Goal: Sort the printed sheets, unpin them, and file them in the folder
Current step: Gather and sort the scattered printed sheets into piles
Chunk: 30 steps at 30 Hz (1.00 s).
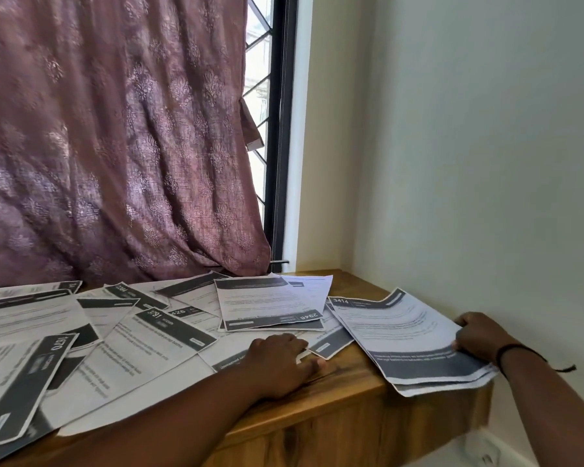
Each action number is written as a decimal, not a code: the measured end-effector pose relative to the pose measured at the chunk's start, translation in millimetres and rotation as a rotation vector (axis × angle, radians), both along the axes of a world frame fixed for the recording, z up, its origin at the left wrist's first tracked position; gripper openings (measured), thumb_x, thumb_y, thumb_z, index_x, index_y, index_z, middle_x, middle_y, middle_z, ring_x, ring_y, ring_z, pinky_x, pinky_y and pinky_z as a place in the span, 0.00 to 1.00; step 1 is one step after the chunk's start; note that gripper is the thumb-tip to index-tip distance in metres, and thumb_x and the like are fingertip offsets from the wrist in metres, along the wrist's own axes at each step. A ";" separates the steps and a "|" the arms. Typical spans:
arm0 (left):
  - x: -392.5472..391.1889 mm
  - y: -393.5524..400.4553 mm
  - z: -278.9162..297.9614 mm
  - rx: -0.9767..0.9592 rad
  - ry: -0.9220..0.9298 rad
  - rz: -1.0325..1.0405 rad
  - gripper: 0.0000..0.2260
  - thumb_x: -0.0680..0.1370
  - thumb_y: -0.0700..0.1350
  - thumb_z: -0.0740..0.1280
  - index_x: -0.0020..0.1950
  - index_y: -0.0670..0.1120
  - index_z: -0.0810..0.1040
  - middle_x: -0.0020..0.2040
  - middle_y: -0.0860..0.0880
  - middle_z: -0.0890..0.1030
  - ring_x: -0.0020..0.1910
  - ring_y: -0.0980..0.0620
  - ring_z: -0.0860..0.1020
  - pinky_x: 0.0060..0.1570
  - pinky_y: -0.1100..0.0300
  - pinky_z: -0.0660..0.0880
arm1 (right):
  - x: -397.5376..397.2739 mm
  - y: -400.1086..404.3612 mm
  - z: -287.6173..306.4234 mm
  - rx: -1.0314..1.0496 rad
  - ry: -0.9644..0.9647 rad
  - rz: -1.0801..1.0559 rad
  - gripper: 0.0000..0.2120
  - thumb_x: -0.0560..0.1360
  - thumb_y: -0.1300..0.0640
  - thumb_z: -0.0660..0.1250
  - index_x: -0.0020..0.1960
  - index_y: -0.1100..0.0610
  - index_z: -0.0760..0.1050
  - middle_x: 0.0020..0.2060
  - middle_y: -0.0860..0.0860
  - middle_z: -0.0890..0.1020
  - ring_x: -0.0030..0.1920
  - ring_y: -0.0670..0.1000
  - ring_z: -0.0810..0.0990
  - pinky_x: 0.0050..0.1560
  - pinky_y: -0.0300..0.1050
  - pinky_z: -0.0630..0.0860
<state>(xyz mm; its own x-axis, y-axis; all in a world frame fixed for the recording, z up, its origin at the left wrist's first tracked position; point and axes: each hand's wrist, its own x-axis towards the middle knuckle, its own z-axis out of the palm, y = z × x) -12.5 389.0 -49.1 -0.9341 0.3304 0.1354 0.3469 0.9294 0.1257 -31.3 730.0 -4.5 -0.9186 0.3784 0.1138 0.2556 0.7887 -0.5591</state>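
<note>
Many printed sheets [169, 335] lie scattered left of the stack [408, 335] your right hand [479, 337] pinches at the surface [351, 379] corner, while your left hand [280, 358] rests flat, fingers spread, nearer them.

Mauve patterned curtain [115, 139] over barred window [260, 96], pale corner walls [469, 146].

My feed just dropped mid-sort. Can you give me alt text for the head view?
The right hand grips a small stack headed 3414 at the wooden table's right end. The left hand rests on the table at the edge of the loose printed sheets scattered across it. A mauve curtain hangs behind.
</note>
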 end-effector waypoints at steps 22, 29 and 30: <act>49.2 -58.0 41.1 0.260 0.437 -0.180 0.14 0.77 0.57 0.62 0.55 0.52 0.79 0.57 0.49 0.79 0.57 0.49 0.74 0.56 0.53 0.71 | -13.2 -247.1 30.2 0.688 0.150 0.491 0.13 0.77 0.48 0.62 0.58 0.50 0.78 0.60 0.50 0.79 0.61 0.53 0.77 0.59 0.46 0.74; 67.5 -196.1 53.5 -0.022 0.076 0.303 0.22 0.76 0.63 0.62 0.66 0.53 0.72 0.69 0.49 0.72 0.66 0.46 0.70 0.61 0.52 0.68 | -5.9 -368.3 12.9 0.267 -0.111 0.672 0.21 0.73 0.39 0.67 0.44 0.58 0.72 0.36 0.52 0.75 0.31 0.50 0.72 0.29 0.40 0.66; 70.3 -215.1 53.3 -0.055 0.007 0.353 0.24 0.76 0.63 0.62 0.68 0.53 0.70 0.71 0.49 0.70 0.67 0.46 0.69 0.63 0.51 0.66 | -7.9 -377.1 6.7 0.227 -0.133 0.654 0.22 0.72 0.37 0.68 0.47 0.57 0.73 0.40 0.53 0.77 0.34 0.52 0.74 0.32 0.40 0.68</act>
